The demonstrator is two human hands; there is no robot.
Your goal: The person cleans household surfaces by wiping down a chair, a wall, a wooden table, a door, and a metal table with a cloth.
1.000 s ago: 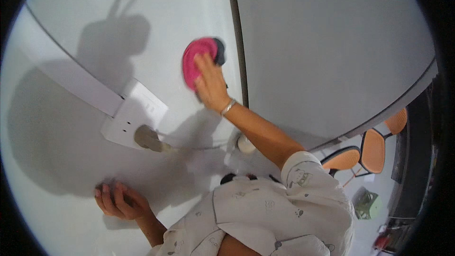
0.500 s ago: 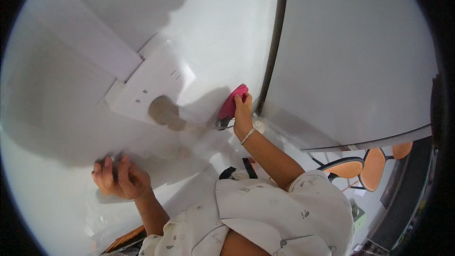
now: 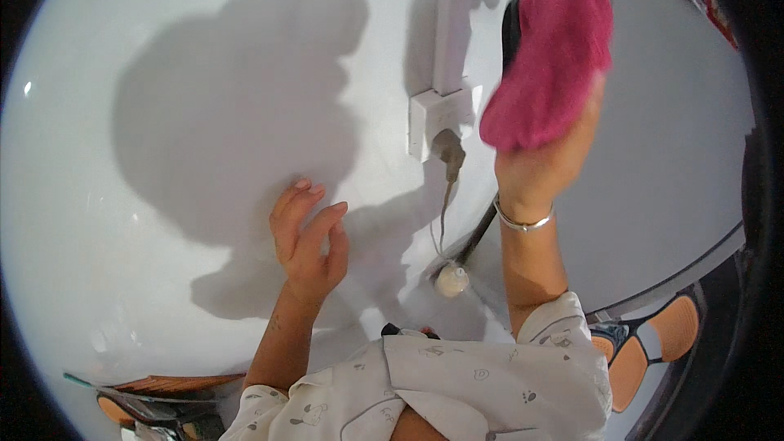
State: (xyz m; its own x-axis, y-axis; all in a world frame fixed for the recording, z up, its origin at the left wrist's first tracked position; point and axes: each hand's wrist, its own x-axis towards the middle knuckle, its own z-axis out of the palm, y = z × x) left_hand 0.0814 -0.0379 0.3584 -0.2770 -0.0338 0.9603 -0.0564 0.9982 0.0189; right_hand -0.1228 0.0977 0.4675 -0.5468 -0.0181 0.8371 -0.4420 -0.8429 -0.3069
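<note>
A bright pink cloth (image 3: 551, 65) with a dark patch along its left edge is held up in my right hand (image 3: 543, 167). My fingers are mostly hidden behind the cloth, and a thin band circles that wrist. Empty and loosely curved, my left hand (image 3: 310, 237) has its fingers apart in front of the white wall (image 3: 392, 49); whether they touch it I cannot tell. Between the hands, a white socket box (image 3: 420, 126) on the wall has a plug (image 3: 448, 151) in it, with a cable (image 3: 443, 212) hanging down.
A large grey panel (image 3: 645, 171) stands to the right, meeting the wall along a dark strip. Low beside it is a small cream round object (image 3: 452, 279). Chairs with orange seats (image 3: 629, 371) are at lower right. A white duct (image 3: 447, 24) runs up from the socket.
My right hand has risen with the pink cloth, from low by the panel's edge to the upper right. My view has turned. My left hand appears higher, its fingers more spread.
</note>
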